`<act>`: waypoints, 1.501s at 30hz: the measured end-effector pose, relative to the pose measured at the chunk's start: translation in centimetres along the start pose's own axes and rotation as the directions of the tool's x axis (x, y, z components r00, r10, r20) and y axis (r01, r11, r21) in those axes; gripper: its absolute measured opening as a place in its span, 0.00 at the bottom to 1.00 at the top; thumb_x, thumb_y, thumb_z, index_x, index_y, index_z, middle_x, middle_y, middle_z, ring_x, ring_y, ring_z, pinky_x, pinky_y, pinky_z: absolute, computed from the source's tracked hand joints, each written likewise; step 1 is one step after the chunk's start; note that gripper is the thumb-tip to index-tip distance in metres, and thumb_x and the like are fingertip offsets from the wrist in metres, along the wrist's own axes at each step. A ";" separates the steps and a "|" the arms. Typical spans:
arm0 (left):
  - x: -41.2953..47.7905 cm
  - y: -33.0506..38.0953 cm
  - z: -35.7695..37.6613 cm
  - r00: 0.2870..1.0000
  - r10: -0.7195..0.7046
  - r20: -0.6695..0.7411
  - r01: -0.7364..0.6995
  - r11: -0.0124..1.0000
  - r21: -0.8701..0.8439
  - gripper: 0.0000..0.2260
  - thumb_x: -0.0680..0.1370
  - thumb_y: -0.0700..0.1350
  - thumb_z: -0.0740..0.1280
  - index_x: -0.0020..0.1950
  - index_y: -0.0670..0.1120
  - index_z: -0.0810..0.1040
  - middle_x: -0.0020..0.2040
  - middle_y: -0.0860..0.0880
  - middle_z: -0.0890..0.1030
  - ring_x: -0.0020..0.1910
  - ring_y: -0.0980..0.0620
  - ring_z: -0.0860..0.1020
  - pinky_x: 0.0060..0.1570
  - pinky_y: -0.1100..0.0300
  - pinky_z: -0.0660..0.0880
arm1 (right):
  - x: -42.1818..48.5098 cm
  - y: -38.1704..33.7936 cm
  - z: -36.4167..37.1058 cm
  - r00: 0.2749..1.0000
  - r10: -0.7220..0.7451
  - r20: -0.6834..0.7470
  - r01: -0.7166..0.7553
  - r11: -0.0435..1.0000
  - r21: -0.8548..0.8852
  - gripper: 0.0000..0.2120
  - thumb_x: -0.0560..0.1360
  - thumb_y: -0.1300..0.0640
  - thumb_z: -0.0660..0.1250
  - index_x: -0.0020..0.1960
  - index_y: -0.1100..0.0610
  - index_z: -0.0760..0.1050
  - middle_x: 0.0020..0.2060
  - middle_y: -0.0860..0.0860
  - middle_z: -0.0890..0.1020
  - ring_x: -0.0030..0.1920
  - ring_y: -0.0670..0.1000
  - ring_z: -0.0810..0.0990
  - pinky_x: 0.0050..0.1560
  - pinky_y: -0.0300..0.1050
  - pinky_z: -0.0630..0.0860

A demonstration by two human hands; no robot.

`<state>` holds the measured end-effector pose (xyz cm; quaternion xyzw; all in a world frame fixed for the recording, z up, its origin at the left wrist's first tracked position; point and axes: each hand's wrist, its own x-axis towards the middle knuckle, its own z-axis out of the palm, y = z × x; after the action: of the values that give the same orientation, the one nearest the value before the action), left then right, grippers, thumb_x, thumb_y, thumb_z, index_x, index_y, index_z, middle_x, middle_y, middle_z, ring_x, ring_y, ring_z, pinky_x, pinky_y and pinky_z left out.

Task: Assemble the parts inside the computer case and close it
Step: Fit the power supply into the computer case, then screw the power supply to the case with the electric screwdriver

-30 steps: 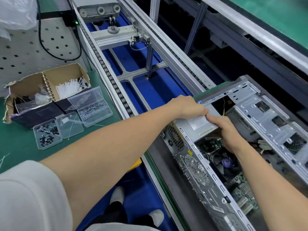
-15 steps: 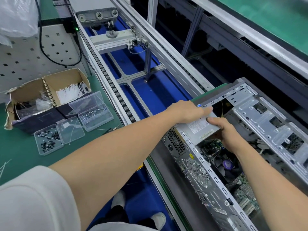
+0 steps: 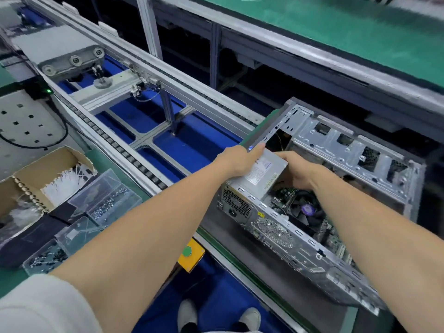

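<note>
Head view, hands: left hand (image 3: 236,162) lies fairly straight-fingered against the outer edge of the power supply (image 3: 263,175), pressing it; right hand (image 3: 298,173) grips its inner side, fingers curled under.
Head view, place: the power supply sits in the near-left corner of the open computer case (image 3: 283,233), which is on the conveyor.
Head view, risk: sliding it in could pinch the yellow wires (image 3: 280,140) behind it. A tilted entry could jam it on the frame, and the right fingers could be trapped.
Head view, count: one case, one power supply, one fan (image 3: 307,210), two clear screw boxes (image 3: 108,200), one cardboard box (image 3: 36,169).
</note>
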<state>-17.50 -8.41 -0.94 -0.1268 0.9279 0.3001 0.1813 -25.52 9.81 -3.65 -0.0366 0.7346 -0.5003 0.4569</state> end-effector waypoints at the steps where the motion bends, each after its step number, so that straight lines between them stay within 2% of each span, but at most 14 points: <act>1: 0.1 0.1 0.0 1.000 -0.001 -0.001 0.001 1.000 0.007 0.24 0.85 0.54 0.43 0.80 0.54 0.62 0.39 0.47 0.68 0.34 0.49 0.68 0.40 0.55 0.69 | 0.0 0.0 0.0 1.000 -0.004 -0.006 0.004 1.000 0.001 0.15 0.81 0.45 0.61 0.55 0.56 0.78 0.47 0.58 0.80 0.42 0.57 0.77 0.44 0.52 0.72; 5: 0.2 0.0 0.3 0.998 0.042 -0.038 -0.041 0.998 0.043 0.24 0.85 0.54 0.45 0.82 0.54 0.57 0.40 0.46 0.68 0.35 0.49 0.70 0.34 0.57 0.67 | -0.4 -0.2 0.4 1.000 0.017 0.026 -0.018 0.999 0.048 0.18 0.81 0.41 0.62 0.51 0.52 0.83 0.45 0.53 0.84 0.40 0.51 0.81 0.43 0.47 0.75; 7: 0.2 -0.1 0.4 0.998 0.040 -0.051 -0.034 0.994 0.107 0.27 0.84 0.61 0.45 0.76 0.50 0.68 0.41 0.47 0.70 0.37 0.50 0.72 0.36 0.56 0.68 | -0.8 -0.1 0.9 1.000 0.016 -0.017 -0.015 0.996 0.083 0.17 0.82 0.41 0.62 0.50 0.52 0.83 0.44 0.52 0.85 0.40 0.50 0.82 0.43 0.46 0.75; 10: -0.2 -0.2 0.7 0.992 0.025 -0.128 -0.018 0.998 0.053 0.38 0.79 0.73 0.46 0.63 0.43 0.75 0.48 0.46 0.78 0.45 0.47 0.77 0.44 0.53 0.73 | -1.3 -0.4 2.3 0.973 0.052 -0.225 -0.009 0.982 0.187 0.13 0.82 0.48 0.63 0.42 0.53 0.77 0.36 0.51 0.80 0.35 0.52 0.78 0.38 0.46 0.71; 12: -0.6 -0.2 0.9 0.989 0.020 -0.149 -0.016 0.999 0.031 0.39 0.77 0.74 0.46 0.65 0.44 0.75 0.54 0.45 0.79 0.49 0.45 0.77 0.46 0.52 0.74 | -1.9 -0.5 3.0 0.917 0.065 -0.395 0.045 0.964 0.262 0.11 0.81 0.53 0.64 0.41 0.54 0.75 0.34 0.53 0.79 0.34 0.54 0.76 0.37 0.47 0.70; 14: -0.9 -0.1 0.9 0.984 -0.002 -0.176 -0.002 1.000 -0.024 0.38 0.78 0.73 0.48 0.69 0.46 0.73 0.60 0.43 0.79 0.54 0.42 0.78 0.49 0.51 0.73 | -2.7 -0.4 3.5 0.859 0.021 -0.511 0.112 0.967 0.228 0.08 0.82 0.56 0.64 0.46 0.57 0.78 0.40 0.58 0.82 0.40 0.56 0.79 0.44 0.52 0.79; 16: -1.0 -0.1 1.1 0.974 0.012 -0.227 -0.025 0.998 -0.055 0.34 0.79 0.71 0.49 0.74 0.47 0.66 0.65 0.41 0.77 0.60 0.38 0.76 0.49 0.48 0.70 | -4.0 -0.3 3.8 0.825 -0.032 -0.564 0.144 0.977 0.155 0.06 0.81 0.57 0.66 0.51 0.59 0.80 0.47 0.63 0.84 0.46 0.57 0.83 0.59 0.57 0.83; 20: -2.6 0.4 1.3 0.889 0.246 -0.386 -0.181 0.963 0.198 0.24 0.84 0.57 0.54 0.78 0.49 0.57 0.65 0.39 0.74 0.55 0.36 0.76 0.51 0.44 0.72 | -8.8 0.5 3.6 0.843 -0.197 -0.501 0.159 0.980 -0.118 0.11 0.82 0.55 0.69 0.64 0.52 0.81 0.57 0.51 0.84 0.53 0.50 0.86 0.48 0.43 0.85; 22: -3.6 1.3 1.6 0.795 0.428 -0.430 -0.238 0.872 0.428 0.26 0.81 0.46 0.64 0.77 0.47 0.60 0.66 0.39 0.71 0.57 0.37 0.76 0.56 0.44 0.72 | -11.6 1.0 3.2 0.844 -0.247 -0.476 0.175 0.966 -0.192 0.10 0.83 0.55 0.68 0.64 0.52 0.81 0.54 0.51 0.86 0.49 0.48 0.88 0.48 0.42 0.85; 24: -4.8 3.0 2.2 0.730 0.542 -0.416 -0.337 0.815 0.472 0.27 0.75 0.39 0.68 0.74 0.46 0.65 0.68 0.41 0.70 0.58 0.39 0.74 0.58 0.48 0.70 | -14.1 1.4 2.5 0.827 -0.286 -0.484 0.215 0.956 -0.198 0.10 0.84 0.55 0.67 0.62 0.56 0.82 0.52 0.54 0.87 0.49 0.51 0.89 0.51 0.45 0.86; 28: -8.3 7.9 5.5 0.621 0.675 -0.398 -0.617 0.734 0.282 0.16 0.78 0.39 0.64 0.66 0.43 0.75 0.60 0.44 0.75 0.56 0.42 0.74 0.57 0.48 0.71 | -19.0 2.7 0.3 0.768 -0.325 -0.552 0.272 0.946 -0.179 0.12 0.84 0.56 0.66 0.65 0.60 0.81 0.52 0.58 0.87 0.49 0.55 0.89 0.53 0.50 0.86; 34: -13.3 16.1 12.0 0.549 0.757 -0.353 -0.822 0.567 -0.061 0.13 0.77 0.35 0.62 0.57 0.45 0.80 0.50 0.50 0.83 0.50 0.50 0.78 0.52 0.56 0.75 | -26.0 8.3 -3.8 0.648 -0.329 -0.687 0.294 0.940 -0.173 0.08 0.83 0.59 0.67 0.56 0.58 0.84 0.45 0.55 0.88 0.41 0.54 0.88 0.42 0.49 0.83; 39: -16.9 22.5 19.4 0.616 0.757 -0.217 -0.788 0.592 -0.171 0.11 0.76 0.34 0.61 0.51 0.44 0.80 0.46 0.50 0.83 0.45 0.51 0.80 0.47 0.59 0.74 | -31.7 16.6 -6.7 0.609 -0.244 -0.755 0.256 0.961 -0.105 0.07 0.80 0.59 0.68 0.49 0.56 0.86 0.38 0.52 0.87 0.34 0.50 0.85 0.36 0.47 0.80; 45: -18.0 25.9 27.4 0.768 0.639 -0.048 -0.616 0.715 -0.332 0.16 0.78 0.30 0.56 0.52 0.46 0.79 0.50 0.48 0.83 0.47 0.47 0.83 0.51 0.48 0.82 | -35.5 24.9 -9.6 0.579 -0.113 -0.808 0.142 0.989 -0.037 0.09 0.80 0.64 0.67 0.50 0.57 0.86 0.41 0.56 0.88 0.37 0.53 0.86 0.37 0.45 0.82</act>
<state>-3.07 30.75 -0.94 0.1777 0.8453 0.4980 0.0774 -1.67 47.08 0.50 0.1486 0.8492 -0.5053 0.0375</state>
